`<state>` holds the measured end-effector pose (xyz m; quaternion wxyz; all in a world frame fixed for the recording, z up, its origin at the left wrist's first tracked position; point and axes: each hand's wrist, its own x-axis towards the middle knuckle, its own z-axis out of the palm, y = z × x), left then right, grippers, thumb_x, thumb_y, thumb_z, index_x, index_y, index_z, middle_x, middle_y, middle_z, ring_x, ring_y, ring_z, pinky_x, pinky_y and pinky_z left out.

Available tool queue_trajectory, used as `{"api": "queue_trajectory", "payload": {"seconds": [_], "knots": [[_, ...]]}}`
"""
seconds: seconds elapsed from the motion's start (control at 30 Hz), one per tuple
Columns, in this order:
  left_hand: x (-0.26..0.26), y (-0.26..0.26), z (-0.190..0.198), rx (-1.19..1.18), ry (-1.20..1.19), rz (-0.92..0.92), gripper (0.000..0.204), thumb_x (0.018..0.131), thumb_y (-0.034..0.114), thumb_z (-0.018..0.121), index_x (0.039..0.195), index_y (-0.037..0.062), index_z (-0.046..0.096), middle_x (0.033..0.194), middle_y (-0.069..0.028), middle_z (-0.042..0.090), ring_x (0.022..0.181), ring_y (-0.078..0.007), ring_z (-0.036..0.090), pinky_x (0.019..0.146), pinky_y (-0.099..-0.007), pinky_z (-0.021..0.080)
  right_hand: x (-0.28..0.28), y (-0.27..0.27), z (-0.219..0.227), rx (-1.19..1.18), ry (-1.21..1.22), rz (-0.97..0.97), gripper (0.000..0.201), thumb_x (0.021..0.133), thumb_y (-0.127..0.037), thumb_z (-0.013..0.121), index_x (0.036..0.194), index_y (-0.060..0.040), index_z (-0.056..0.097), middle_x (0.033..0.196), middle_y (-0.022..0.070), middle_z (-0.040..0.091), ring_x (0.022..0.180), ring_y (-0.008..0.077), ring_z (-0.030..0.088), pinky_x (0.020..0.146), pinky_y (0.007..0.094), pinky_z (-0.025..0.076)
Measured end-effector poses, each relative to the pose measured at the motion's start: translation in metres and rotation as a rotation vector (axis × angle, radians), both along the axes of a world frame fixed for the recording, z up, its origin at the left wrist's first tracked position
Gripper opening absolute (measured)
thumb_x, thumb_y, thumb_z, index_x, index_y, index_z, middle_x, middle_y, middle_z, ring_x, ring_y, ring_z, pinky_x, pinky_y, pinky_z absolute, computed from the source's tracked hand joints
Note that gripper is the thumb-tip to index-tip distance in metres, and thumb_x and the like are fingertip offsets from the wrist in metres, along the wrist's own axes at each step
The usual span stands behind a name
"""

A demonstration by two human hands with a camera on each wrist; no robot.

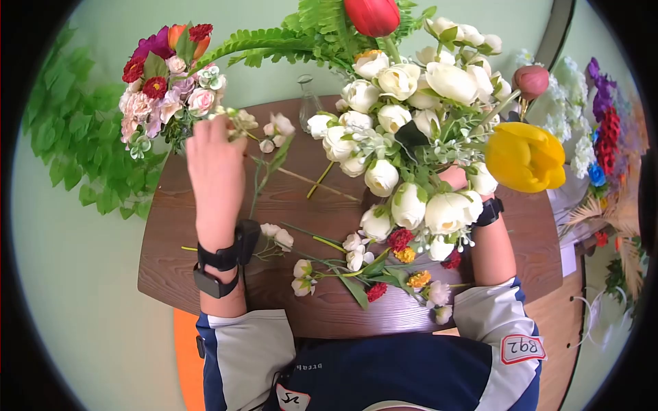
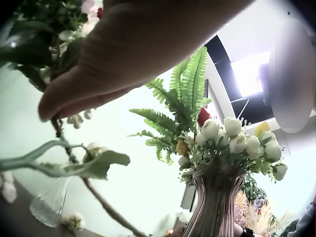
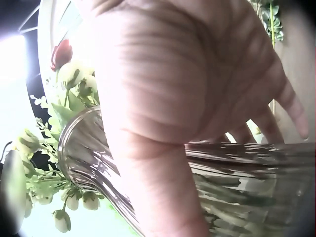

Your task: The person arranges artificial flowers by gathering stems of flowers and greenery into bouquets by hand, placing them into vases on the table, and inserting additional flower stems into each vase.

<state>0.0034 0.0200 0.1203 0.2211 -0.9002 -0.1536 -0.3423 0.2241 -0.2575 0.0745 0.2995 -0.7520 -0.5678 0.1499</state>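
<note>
My left hand [image 1: 216, 175] pinches a thin branch with small white blossoms [image 1: 240, 122] at the left of the table. In the left wrist view, thumb and fingers close on its brown stem [image 2: 106, 204]. A ribbed glass vase [image 2: 213, 202] holds white roses [image 1: 452, 83], a red tulip [image 1: 373, 15], a yellow tulip [image 1: 525, 157] and fern leaves [image 2: 193, 81]. Behind the roses, my right hand [image 1: 454, 177] is mostly hidden. The right wrist view shows that hand [image 3: 168, 79] wrapped round the vase [image 3: 84, 148], thumb on the near side and fingers beyond.
Loose stems with white, red and yellow blooms [image 1: 375, 292] lie on the brown table [image 1: 185, 236] near its front edge. A small clear glass bottle [image 1: 310, 103] stands at the back. Pink and purple flowers [image 1: 201, 101] rise at the back left, with more flowers [image 1: 606, 144] at far right.
</note>
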Motion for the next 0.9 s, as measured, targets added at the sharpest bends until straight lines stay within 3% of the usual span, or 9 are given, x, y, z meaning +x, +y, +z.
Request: {"api": "queue_trajectory", "payload": {"seconds": [0.27,0.4,0.43,0.47,0.53,0.6,0.67,0.73,0.9], "knots": [[-0.023,-0.005,0.013,0.454,-0.533,-0.104,0.016,0.061,0.016,0.077,0.073,0.0211,0.068,0.105,-0.0028,0.057,0.095,-0.0242,0.042,0.075,-0.0314,0.037,-0.028,0.009,0.043,-0.259,-0.286,-0.199,0.039,0.065,-0.021,0.076,0.094,0.0005,0.062,0.086,0.0135,0.066,0.082,0.0260,0.064,0.072,0.0363,0.050],[-0.025,0.004,0.004,0.338,-0.993,-0.250,0.027,0.056,0.004,0.085,0.076,0.0064,0.067,0.101,-0.0029,0.044,0.092,-0.0198,0.048,0.068,-0.0256,0.051,-0.058,-0.019,0.055,-0.366,-0.443,-0.353,0.032,0.066,-0.023,0.074,0.081,0.0035,0.063,0.079,0.0195,0.063,0.081,0.0323,0.062,0.071,0.0405,0.050],[-0.030,-0.001,0.008,-0.008,-1.021,-0.540,0.030,0.066,-0.001,0.079,0.089,-0.0074,0.060,0.098,-0.0105,0.054,0.076,-0.0255,0.062,0.070,-0.0339,0.054,-0.064,-0.033,0.057,-0.259,-0.506,-0.315,0.027,0.069,-0.023,0.071,0.074,0.0023,0.062,0.075,0.0189,0.062,0.077,0.0319,0.062,0.067,0.0406,0.050],[-0.030,-0.012,0.013,-0.011,-1.022,-0.548,0.030,0.066,-0.001,0.079,0.089,-0.0074,0.060,0.098,-0.0105,0.054,0.076,-0.0255,0.062,0.070,-0.0339,0.054,-0.070,-0.045,0.063,-0.151,-0.572,-0.276,0.025,0.072,-0.022,0.068,0.067,0.0012,0.061,0.072,0.0182,0.061,0.073,0.0315,0.062,0.063,0.0408,0.049],[-0.031,-0.032,0.016,0.525,-0.925,-0.233,0.031,0.062,-0.018,0.073,0.087,-0.0069,0.058,0.105,-0.0089,0.036,0.089,-0.0304,0.058,0.077,-0.0383,0.058,-0.097,-0.056,0.095,-0.326,-0.528,-0.261,0.022,0.074,-0.021,0.066,0.071,-0.0002,0.059,0.066,0.0153,0.059,0.067,0.0320,0.061,0.056,0.0401,0.048],[-0.047,0.004,-0.012,0.251,-1.003,-0.676,0.037,0.073,-0.019,0.061,0.102,-0.0059,0.042,0.107,-0.0187,0.045,0.087,-0.0314,0.059,0.082,-0.0404,0.056,-0.113,-0.063,0.099,-0.148,-0.498,-0.099,0.039,0.067,-0.025,0.072,0.097,-0.0035,0.059,0.067,0.0110,0.059,0.054,0.0285,0.058,0.051,0.0394,0.045],[-0.047,-0.018,-0.015,0.250,-0.962,-0.696,0.036,0.074,-0.018,0.061,0.102,-0.0051,0.042,0.107,-0.0184,0.046,0.087,-0.0310,0.059,0.082,-0.0406,0.056,-0.124,-0.057,0.094,0.151,-0.503,0.147,0.037,0.071,-0.028,0.070,0.100,-0.0064,0.059,0.064,0.0041,0.055,0.051,0.0192,0.056,0.044,0.0318,0.044],[-0.050,-0.032,-0.017,0.248,-0.889,-0.707,0.035,0.074,-0.014,0.061,0.102,-0.0034,0.044,0.106,-0.0179,0.046,0.087,-0.0303,0.058,0.082,-0.0409,0.055,-0.145,-0.046,0.086,0.199,-0.593,0.154,0.019,0.071,-0.017,0.058,0.083,-0.0028,0.053,0.062,0.0045,0.051,0.051,0.0161,0.055,0.039,0.0278,0.039],[-0.067,-0.083,-0.032,0.247,-0.716,-0.720,0.031,0.075,-0.006,0.061,0.101,0.0008,0.047,0.106,-0.0166,0.047,0.089,-0.0284,0.058,0.082,-0.0418,0.052,-0.156,-0.032,0.077,0.477,-0.660,0.100,0.022,0.073,-0.020,0.059,0.086,-0.0022,0.056,0.061,0.0008,0.047,0.049,0.0108,0.051,0.038,0.0240,0.037]]}}
